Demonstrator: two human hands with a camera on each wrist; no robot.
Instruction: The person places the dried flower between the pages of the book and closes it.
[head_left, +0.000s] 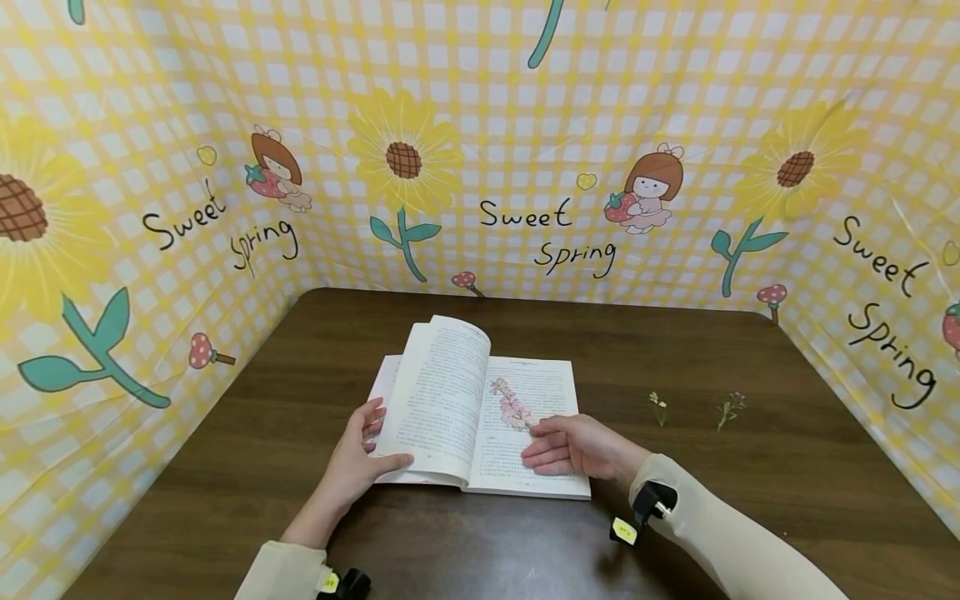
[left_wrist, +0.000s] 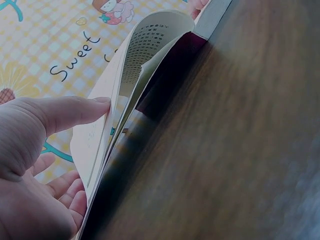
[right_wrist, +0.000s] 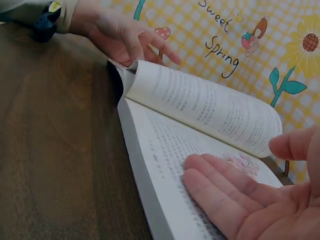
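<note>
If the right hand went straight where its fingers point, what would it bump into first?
Probably the raised pages: the right hand points across the flat page towards them. The pink flower is right by the hand; whether they touch is hard to tell.

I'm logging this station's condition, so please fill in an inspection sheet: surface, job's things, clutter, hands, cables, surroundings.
Surface: dark wood-grain table.
Job's things: open book; pink flower sprig over its right-hand page.
Clutter: yellowish sprig and purple-tinged sprig, apart, right of the book; possibly for the same work.
Hands: left hand holds the book's left side, thumb on the pages; right hand at the pink sprig's lower end, pinch unclear.
Cables: nothing seen.
Surroundings: yellow checked cloth printed "Sweet Spring".
</note>
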